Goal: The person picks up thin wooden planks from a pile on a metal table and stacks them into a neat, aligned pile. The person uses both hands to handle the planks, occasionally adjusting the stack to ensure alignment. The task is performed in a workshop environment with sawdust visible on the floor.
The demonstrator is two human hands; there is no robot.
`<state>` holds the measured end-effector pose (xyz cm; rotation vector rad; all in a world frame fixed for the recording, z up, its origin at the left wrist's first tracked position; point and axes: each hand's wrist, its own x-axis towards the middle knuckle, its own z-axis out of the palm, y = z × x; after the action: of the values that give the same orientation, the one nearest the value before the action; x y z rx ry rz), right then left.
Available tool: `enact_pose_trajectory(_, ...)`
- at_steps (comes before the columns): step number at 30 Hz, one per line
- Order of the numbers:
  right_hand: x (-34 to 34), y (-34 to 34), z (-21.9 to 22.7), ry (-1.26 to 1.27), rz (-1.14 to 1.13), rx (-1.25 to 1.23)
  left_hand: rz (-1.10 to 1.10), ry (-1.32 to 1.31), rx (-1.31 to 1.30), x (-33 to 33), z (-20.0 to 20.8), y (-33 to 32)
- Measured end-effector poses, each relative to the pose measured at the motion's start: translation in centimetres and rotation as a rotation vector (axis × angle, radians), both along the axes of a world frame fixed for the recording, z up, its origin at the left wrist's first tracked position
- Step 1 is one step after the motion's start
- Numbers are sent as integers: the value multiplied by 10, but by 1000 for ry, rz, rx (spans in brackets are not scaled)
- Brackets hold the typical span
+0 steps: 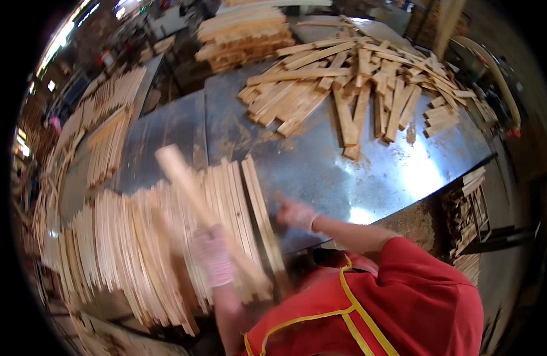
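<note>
My left hand point(214, 256), in a pale pink-striped glove, is closed around a wooden slat point(187, 184). The slat is tilted above a long row of similar wooden slats point(140, 237) packed side by side, and motion blurs it. My right hand point(296, 215), also gloved, hovers over the metal table point(297, 166), right of the row. It is somewhat smeared, but a finger stretches out and nothing shows in its grasp. Closest to it is a slat point(262, 213) standing slightly apart at the row's right end.
A loose heap of wooden pieces point(362, 77) covers the table's far right. Behind stands a tall stack of boards point(243, 35). More slats point(107, 148) lie on the left. Beyond the right edge, a rack point(472, 207) holds short wood pieces. Sawdust marks the metal surface.
</note>
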<state>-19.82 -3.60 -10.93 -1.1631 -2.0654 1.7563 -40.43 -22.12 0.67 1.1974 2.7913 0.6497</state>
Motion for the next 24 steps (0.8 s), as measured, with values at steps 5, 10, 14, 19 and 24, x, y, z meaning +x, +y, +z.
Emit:
enact_pose_trajectory(5,-28,-69,61,-50,396,-120,91,106,136,-93,-8,-72)
enact_pose_trajectory(10,52,29,42,42,277,44,232,312,-616,-94,-42,-129)
enact_pose_trajectory(14,158,136,41,5,-151,-18,380,313,-606,-55,10,-116)
enact_pose_trajectory(19,255,333,59,325,-657,-154,41,546,-335,-47,-39,11)
enact_pose_trajectory(24,285,522,70,368,-645,-326,-342,-100,-238,89,-32,324)
